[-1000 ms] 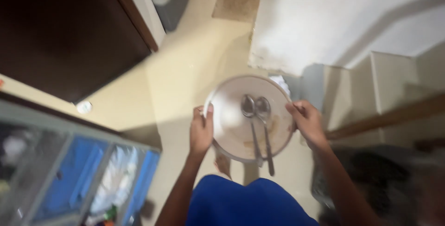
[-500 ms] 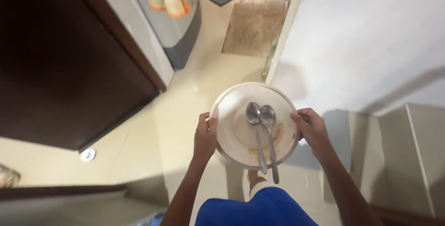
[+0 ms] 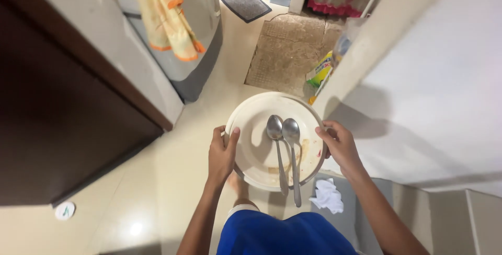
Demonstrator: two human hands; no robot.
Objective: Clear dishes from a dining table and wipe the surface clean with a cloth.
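Observation:
I carry a dirty white plate (image 3: 257,124) level in front of me, with brown food smears on it. My left hand (image 3: 221,153) grips its left rim, thumb on top. My right hand (image 3: 339,144) grips the right rim. Two metal spoons (image 3: 285,150) lie side by side on the plate, bowls away from me and handles sticking out over the near edge. Below the plate I see my blue shorts (image 3: 282,234) and a bare foot on the cream tiled floor.
A dark wooden door (image 3: 57,124) stands on the left. Ahead left is a grey appliance (image 3: 198,25) with a yellow cloth (image 3: 164,20) draped over it. A brown mat (image 3: 290,51) lies ahead, a white wall (image 3: 429,77) on the right, a crumpled white tissue (image 3: 328,196) on the floor.
The view has tilted up and forward: the shelf at lower left has left the frame, and the appliance, mats and doorway ahead have come in. Both hands keep the same grip on the plate.

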